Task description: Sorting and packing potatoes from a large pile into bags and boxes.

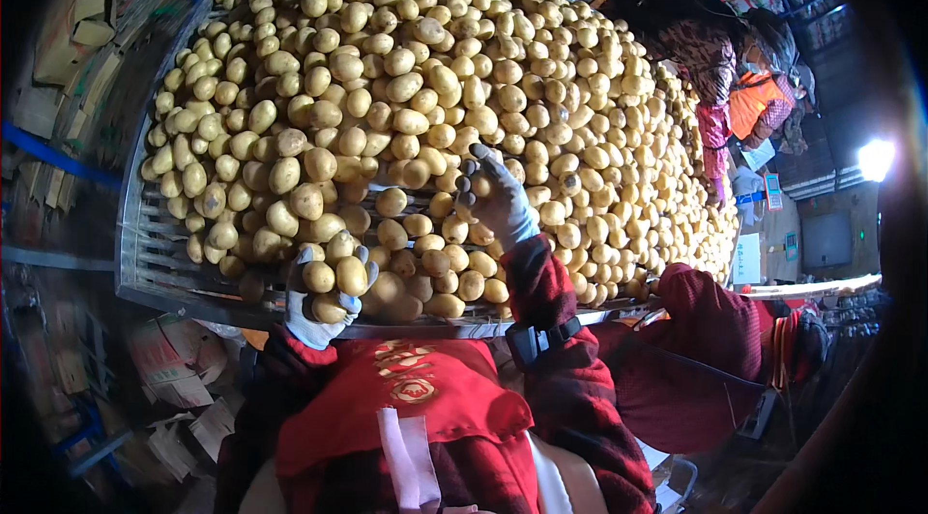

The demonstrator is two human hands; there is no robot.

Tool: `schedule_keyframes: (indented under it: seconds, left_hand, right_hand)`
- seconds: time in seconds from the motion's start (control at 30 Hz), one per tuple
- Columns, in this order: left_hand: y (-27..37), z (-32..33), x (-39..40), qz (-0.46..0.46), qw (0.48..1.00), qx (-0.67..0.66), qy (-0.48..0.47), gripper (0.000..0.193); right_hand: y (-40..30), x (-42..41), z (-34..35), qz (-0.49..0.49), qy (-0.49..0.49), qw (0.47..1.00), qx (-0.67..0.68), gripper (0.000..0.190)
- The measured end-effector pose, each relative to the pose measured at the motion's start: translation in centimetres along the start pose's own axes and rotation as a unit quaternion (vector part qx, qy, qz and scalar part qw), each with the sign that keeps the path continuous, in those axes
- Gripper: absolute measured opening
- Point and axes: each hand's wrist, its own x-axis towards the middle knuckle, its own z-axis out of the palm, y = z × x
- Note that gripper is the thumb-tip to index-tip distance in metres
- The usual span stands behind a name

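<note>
A large heap of potatoes covers a slatted metal sorting table. At the table's near edge, my left hand, in a white and grey work glove, is cupped palm up around several potatoes. My right hand, in a similar glove with dark fingertips, is over the middle of the heap, its fingers bent against potatoes; whether it grips one cannot be told. Between my hands a few slats show among loose potatoes.
Co-workers stand at the far right, one in an orange vest. Close on my right, another person in a red sleeve is at the table edge. Cardboard boxes lie at the lower left, and stacked cartons at the upper left.
</note>
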Motion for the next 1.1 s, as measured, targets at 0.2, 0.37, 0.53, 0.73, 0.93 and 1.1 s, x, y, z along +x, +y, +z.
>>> schedule_keyframes:
  seconds: [0.2, 0.37, 0.53, 0.73, 0.93, 1.1]
  left_hand:
    - [0.4, 0.1, 0.4, 0.002, 1.0, -0.014, 0.012, 0.06]
    - [1.1, -0.5, -0.7, 0.006, 1.0, 0.018, -0.002, 0.058]
    - [0.6, 0.3, -0.4, -0.036, 0.999, -0.035, -0.013, 0.056]
    - [2.0, -2.8, -0.9, 0.019, 0.991, 0.123, -0.051, 0.054]
    - [1.1, 1.0, -1.6, 0.019, 0.998, 0.056, 0.007, 0.048]
    - [2.7, -0.7, -0.3, 0.02, 0.992, 0.113, -0.051, 0.051]
  right_hand:
    - [1.3, -1.7, 2.8, -0.03, -0.085, 0.532, -0.842, 0.051]
    - [9.5, 0.5, 6.5, 0.039, -0.04, 0.427, -0.903, 0.028]
    - [3.3, 1.2, 4.1, 0.021, -0.117, 0.578, -0.807, 0.042]
    - [1.3, 4.6, 12.7, -0.21, -0.078, 0.537, -0.813, 0.031]
    - [3.5, 10.8, 11.8, -0.118, -0.112, 0.449, -0.879, 0.031]
    - [3.9, 7.3, 11.4, -0.135, -0.072, 0.476, -0.866, 0.048]
